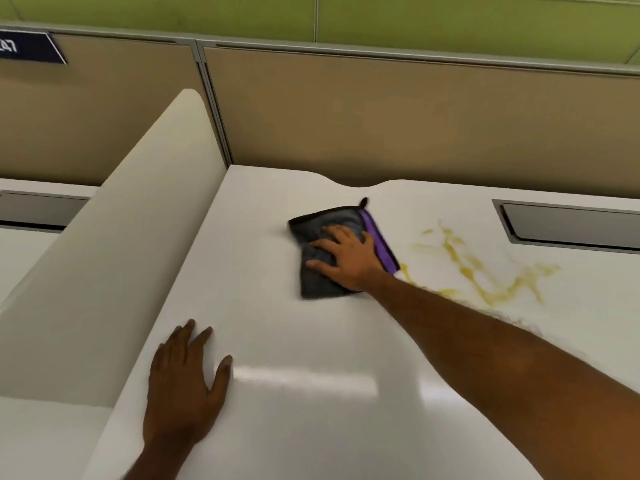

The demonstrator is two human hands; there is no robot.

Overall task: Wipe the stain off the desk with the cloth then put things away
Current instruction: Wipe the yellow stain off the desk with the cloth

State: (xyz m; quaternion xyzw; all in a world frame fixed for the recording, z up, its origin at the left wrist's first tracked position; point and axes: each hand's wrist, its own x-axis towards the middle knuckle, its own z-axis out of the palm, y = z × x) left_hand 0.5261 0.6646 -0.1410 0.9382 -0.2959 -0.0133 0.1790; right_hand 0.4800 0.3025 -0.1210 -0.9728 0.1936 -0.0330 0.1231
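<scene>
Our left hand [185, 386] is lying flat and empty on the desk [311, 393]; our right hand [346, 258] is pressing open-palmed on the grey cloth [318, 278], gripping nothing, just left of the yellow stain [485, 271]; we are judging wiping underway, needing a rightward sweep next.

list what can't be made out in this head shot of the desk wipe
- Stain: its near-left part is hidden under the right forearm.
- Cloth: its middle is covered by the right hand, and its near edge is motion-blurred.
- Dark sign: cut off by the left edge, its lettering unreadable.
- Cable tray: cut off by the right edge.
</scene>
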